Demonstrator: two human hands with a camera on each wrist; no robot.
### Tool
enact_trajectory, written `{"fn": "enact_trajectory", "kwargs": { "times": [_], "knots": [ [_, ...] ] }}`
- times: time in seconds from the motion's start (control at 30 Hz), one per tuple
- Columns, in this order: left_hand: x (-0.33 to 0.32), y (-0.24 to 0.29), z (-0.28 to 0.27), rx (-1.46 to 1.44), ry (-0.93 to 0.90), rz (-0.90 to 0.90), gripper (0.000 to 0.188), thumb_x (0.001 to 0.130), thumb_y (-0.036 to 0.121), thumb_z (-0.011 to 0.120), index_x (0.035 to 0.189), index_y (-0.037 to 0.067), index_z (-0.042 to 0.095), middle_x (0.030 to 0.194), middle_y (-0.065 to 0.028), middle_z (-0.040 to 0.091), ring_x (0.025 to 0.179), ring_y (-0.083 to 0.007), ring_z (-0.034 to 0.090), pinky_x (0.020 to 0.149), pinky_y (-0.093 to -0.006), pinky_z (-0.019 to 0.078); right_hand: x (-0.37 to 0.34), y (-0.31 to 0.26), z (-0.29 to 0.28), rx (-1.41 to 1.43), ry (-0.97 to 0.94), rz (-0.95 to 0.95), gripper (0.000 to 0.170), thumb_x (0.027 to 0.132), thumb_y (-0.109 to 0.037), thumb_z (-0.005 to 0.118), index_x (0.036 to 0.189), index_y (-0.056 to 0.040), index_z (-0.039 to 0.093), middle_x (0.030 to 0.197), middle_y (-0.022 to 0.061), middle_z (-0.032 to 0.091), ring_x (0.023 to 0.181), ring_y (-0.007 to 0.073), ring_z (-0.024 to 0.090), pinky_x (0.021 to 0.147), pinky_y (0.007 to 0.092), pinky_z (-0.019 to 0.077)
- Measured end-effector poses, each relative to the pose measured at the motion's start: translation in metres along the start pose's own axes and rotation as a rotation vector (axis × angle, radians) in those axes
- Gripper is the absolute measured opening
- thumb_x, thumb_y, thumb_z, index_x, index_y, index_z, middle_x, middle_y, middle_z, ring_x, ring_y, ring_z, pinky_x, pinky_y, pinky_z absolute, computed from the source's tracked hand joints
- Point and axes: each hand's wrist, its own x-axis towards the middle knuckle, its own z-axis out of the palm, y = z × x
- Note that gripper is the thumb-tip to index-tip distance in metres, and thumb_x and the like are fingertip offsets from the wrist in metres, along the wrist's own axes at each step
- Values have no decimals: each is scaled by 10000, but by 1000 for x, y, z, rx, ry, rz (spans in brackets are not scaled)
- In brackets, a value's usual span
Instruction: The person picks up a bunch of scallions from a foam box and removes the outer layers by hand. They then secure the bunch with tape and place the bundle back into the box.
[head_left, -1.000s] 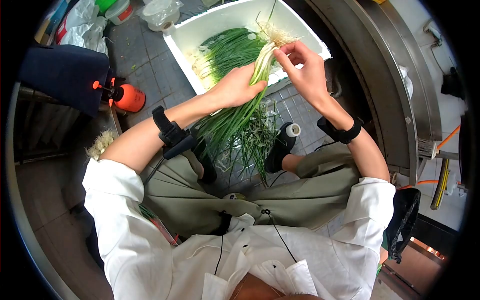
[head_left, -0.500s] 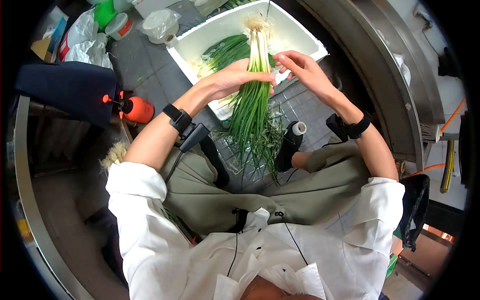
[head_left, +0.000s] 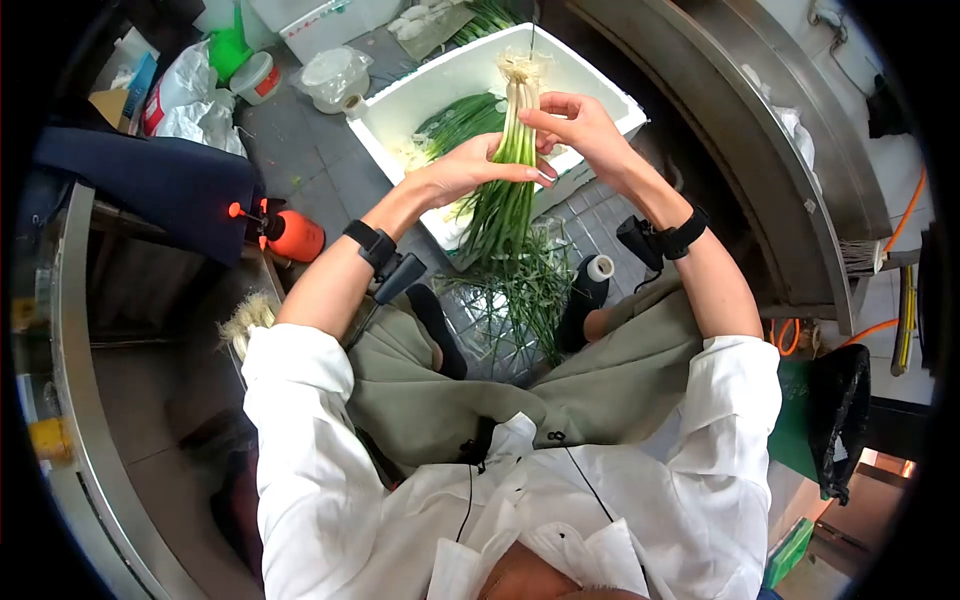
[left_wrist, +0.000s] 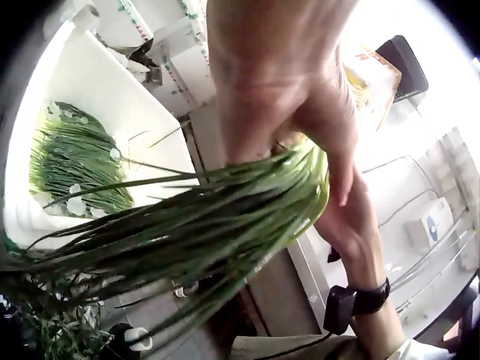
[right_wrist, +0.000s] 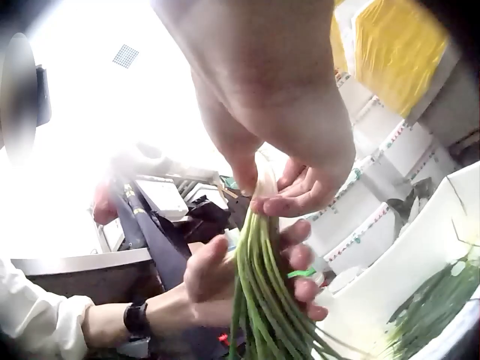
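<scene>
A bunch of spring onions stands roots-up over the near edge of the white foam box, its green leaves hanging down. My left hand grips the bunch around its middle, thumb across the front. With thumb and fingers, my right hand pinches the white stalks just below the roots. The right wrist view shows the pinched white stalks and the left hand's fingers curling from behind. More spring onions lie inside the box.
Loose green leaves lie on plastic between the feet. A tape roll sits by the right shoe. At left are an orange spray bottle and a rooted bunch. A curved metal edge runs along the right.
The bunch has swung from slanting to nearly upright. My right hand drew away from the root end, then came back onto the white stalks. The left hand has kept hold throughout.
</scene>
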Motion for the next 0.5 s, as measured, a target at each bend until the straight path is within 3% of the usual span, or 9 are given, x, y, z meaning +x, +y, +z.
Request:
{"fn": "enact_trajectory", "kwargs": {
  "times": [0.07, 0.13, 0.23, 0.3, 0.33, 0.37, 0.4, 0.5],
  "knots": [
    [3, 6, 13, 153, 184, 12, 650, 860, 273, 767, 1362, 10, 450, 1244, -155, 617, 1191, -227, 588, 1053, -371, 449, 4, 9, -1, 35, 149, 10, 325, 894, -292, 727, 976, 19, 678, 783, 30, 645, 682, 88, 585, 642, 238, 471],
    [8, 5, 23, 530, 300, 100, 620, 846, 267, 783, 1307, 4, 463, 1194, -131, 630, 1132, -200, 607, 971, -355, 500, 0, 6, -3, 81, 194, 18, 364, 871, -299, 756, 969, 36, 656, 799, 46, 651, 690, 101, 608, 635, 238, 492],
    [15, -1, 23, 670, 380, -17, 591, 848, 229, 775, 1303, 17, 462, 1161, -127, 634, 1088, -194, 622, 939, -347, 510, -3, 11, -1, 317, 354, 55, 408, 863, -301, 769, 1019, 50, 631, 888, 77, 661, 741, 127, 645, 682, 225, 523],
    [19, -2, 21, 175, 314, -18, 527, 870, 171, 735, 1298, 29, 464, 1128, -123, 633, 1048, -200, 634, 928, -353, 518, -7, 4, -5, 352, 351, 29, 429, 861, -308, 772, 1033, 57, 626, 914, 91, 657, 752, 132, 649, 687, 226, 524],
    [18, -3, 18, 184, 310, -21, 527, 870, 171, 735, 1298, 29, 464, 1128, -123, 633, 1048, -200, 634, 928, -353, 518, -8, 1, -7, 380, 340, 7, 450, 858, -316, 775, 1047, 63, 621, 939, 106, 654, 763, 136, 653, 692, 226, 526],
    [17, -4, 14, -7, 264, -2, 497, 879, 140, 707, 1299, 32, 465, 1122, -121, 632, 1046, -209, 636, 933, -363, 520, -3, 8, -17, 207, 343, -22, 522, 873, -389, 748, 1109, 59, 623, 1019, 117, 658, 843, 143, 652, 708, 256, 520],
    [16, -3, 11, -201, 216, 13, 469, 889, 108, 680, 1300, 35, 466, 1117, -119, 630, 1043, -218, 639, 939, -372, 521, -2, 10, -22, 210, 344, -29, 522, 873, -389, 748, 1109, 59, 623, 1019, 117, 658, 843, 143, 652, 708, 256, 520],
    [16, -5, 6, -323, 166, 29, 465, 900, 70, 615, 1332, 36, 447, 1147, -134, 618, 1074, -244, 628, 991, -411, 499, 0, 16, -30, -84, 229, -74, 630, 910, -522, 653, 1239, 14, 618, 1094, 62, 669, 921, 126, 599, 740, 278, 466]
  ]
}}
